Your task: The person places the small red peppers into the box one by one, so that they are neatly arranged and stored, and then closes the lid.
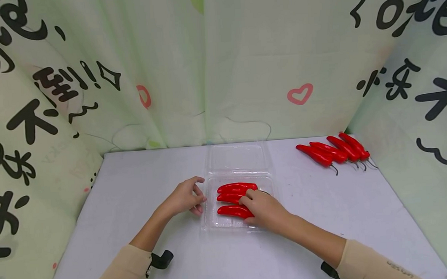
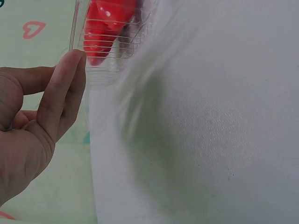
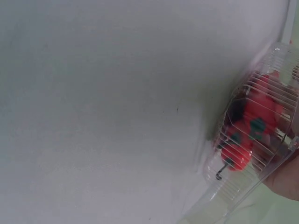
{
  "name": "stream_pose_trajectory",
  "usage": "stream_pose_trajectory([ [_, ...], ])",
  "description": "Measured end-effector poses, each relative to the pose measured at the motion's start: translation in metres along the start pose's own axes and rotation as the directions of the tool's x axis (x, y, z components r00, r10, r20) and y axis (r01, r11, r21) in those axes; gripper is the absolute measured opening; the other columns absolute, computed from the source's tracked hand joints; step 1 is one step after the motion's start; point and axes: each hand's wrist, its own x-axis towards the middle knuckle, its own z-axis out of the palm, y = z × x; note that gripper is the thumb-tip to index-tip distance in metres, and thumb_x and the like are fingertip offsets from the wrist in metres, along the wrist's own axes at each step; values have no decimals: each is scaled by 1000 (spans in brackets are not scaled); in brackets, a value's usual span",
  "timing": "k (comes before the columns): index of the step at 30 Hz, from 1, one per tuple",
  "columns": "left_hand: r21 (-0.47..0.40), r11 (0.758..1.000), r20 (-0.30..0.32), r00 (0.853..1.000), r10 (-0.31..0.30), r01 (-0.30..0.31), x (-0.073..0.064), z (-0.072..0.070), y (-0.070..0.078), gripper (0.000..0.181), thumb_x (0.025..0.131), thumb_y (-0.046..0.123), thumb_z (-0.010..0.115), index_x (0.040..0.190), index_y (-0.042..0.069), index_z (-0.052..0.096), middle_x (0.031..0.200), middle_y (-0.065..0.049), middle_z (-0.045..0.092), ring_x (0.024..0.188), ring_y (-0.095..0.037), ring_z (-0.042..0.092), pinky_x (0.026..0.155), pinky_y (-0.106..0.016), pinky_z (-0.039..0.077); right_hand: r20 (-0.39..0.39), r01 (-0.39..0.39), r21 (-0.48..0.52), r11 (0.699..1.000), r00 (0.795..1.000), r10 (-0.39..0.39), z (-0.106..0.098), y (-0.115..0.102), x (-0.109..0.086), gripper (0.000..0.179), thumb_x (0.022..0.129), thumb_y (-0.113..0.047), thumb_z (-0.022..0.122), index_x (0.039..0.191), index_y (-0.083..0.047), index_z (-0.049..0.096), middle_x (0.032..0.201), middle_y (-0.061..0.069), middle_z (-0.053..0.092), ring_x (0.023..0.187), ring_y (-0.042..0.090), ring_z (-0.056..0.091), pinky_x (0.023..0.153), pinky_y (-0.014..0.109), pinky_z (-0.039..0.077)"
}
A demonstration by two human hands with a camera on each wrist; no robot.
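A clear plastic clamshell box [image 1: 209,207] lies with its lid [image 1: 238,157] folded back on the far side. Three red chili peppers [image 1: 232,211] lie side by side inside it, tips to the left. My right hand [image 1: 266,209] reaches in from the right and grips the nearest pepper near its stem end, covering that end. In the right wrist view, pepper stems [image 3: 257,125] show through the ribbed wall, and most of the hand is hidden. My left hand [image 1: 186,197] is at the box's left edge with loosely bent fingers, holding nothing. Its fingertips [image 2: 77,58] are close to the rim; contact is unclear.
Several more red chili peppers [image 1: 323,155] lie in a row at the table's back right corner. The white table [image 1: 141,169] is bordered by pale green printed curtains [image 1: 242,62] at the back and sides.
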Motion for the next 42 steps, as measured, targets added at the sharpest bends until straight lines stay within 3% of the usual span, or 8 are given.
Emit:
stream_pose_trajectory([
  [10, 1, 1000, -3, 1000, -5, 5, 0, 0, 0, 63, 94, 0, 71, 151, 1, 43, 98, -15, 66, 60, -21, 72, 57, -35, 64, -33, 41, -23, 999, 999, -42, 3, 2, -2, 64, 64, -34, 99, 116, -14, 68, 105, 3, 64, 96, 17, 64, 78, 30, 64],
  [20, 3, 1000, 5, 1000, 1, -1, -1, 1, 1, 63, 94, -1, 71, 150, 1, 43, 98, -16, 66, 60, -21, 72, 57, -35, 64, -51, 80, 36, 996, 996, -78, 0, 5, -8, 52, 76, -29, 93, 118, -12, 69, 106, 3, 65, 95, 17, 65, 81, 30, 64],
  [42, -1, 1000, 0, 1000, -3, 3, 1, 0, 1, 64, 94, -1, 71, 151, 1, 43, 99, -17, 66, 59, -21, 71, 57, -35, 64, -60, 34, 57, 998, 998, -31, 3, 11, -13, 45, 79, -29, 90, 116, -12, 70, 104, 2, 65, 94, 15, 64, 80, 30, 65],
])
